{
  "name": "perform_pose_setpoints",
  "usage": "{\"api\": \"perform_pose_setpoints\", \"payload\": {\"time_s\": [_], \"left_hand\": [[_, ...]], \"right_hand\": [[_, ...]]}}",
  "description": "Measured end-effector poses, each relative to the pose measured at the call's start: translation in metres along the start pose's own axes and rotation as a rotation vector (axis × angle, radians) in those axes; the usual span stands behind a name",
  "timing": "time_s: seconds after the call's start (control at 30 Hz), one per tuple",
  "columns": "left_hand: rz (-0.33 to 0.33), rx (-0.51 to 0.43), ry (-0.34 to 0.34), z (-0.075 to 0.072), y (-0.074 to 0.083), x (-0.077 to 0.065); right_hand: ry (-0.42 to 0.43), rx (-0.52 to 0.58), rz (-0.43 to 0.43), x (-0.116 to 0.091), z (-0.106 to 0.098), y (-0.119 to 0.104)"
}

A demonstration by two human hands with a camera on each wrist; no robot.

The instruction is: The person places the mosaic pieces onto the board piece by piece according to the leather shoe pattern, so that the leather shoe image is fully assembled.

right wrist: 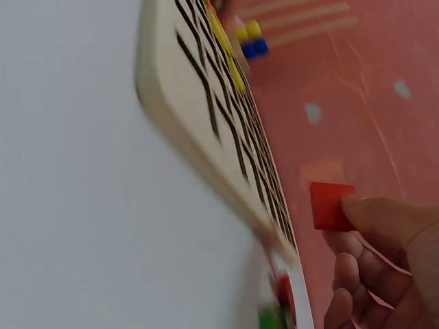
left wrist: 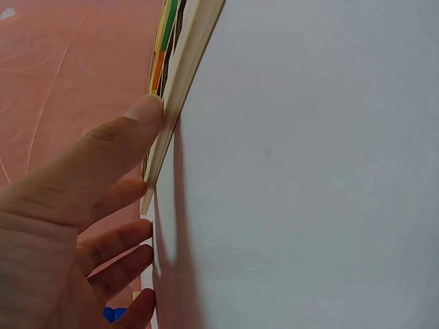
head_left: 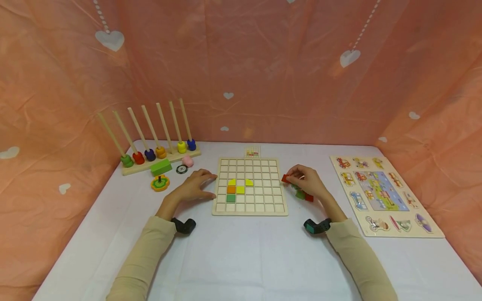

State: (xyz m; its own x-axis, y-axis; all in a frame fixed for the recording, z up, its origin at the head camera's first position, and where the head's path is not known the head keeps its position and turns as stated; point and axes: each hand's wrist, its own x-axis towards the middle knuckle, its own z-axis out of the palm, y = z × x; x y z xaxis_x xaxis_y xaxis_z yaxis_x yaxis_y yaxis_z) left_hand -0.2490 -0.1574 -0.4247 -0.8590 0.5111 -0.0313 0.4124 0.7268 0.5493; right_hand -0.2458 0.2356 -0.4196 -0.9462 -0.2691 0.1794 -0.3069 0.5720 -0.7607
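Note:
A wooden grid board (head_left: 260,200) lies in the middle of the table in the head view. Toward its left side it bears yellow, orange and green tiles, among them a green tile (head_left: 231,198) and an orange tile (head_left: 231,190). My left hand (head_left: 193,184) rests at the board's left edge, thumb and fingers spread and touching it. Between thumb and fingers my right hand (head_left: 306,180) pinches a red square tile (right wrist: 332,206), just off the board's right edge. Below that hand, loose green and red tiles, including a green tile (head_left: 300,194), lie on the table.
A small pattern card (head_left: 252,151) lies behind the board. At the left stand a peg stacker (head_left: 165,159) with coloured beads, a green block (head_left: 161,167), a tree piece (head_left: 160,183), a round token (head_left: 182,169) and a pink piece (head_left: 187,161). A picture puzzle (head_left: 384,230) lies right.

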Motion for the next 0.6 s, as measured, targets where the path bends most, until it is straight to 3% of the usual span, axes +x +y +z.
{"api": "perform_pose_setpoints", "payload": {"time_s": [0.27,0.6], "left_hand": [[0.002,-0.003,0.0,-0.002,0.003,-0.001],[0.008,0.007,-0.002,-0.002,0.003,-0.001]], "right_hand": [[-0.123,0.12,0.012,0.01,0.051,-0.04],[-0.215,0.113,-0.16,0.015,0.099,-0.057]]}}
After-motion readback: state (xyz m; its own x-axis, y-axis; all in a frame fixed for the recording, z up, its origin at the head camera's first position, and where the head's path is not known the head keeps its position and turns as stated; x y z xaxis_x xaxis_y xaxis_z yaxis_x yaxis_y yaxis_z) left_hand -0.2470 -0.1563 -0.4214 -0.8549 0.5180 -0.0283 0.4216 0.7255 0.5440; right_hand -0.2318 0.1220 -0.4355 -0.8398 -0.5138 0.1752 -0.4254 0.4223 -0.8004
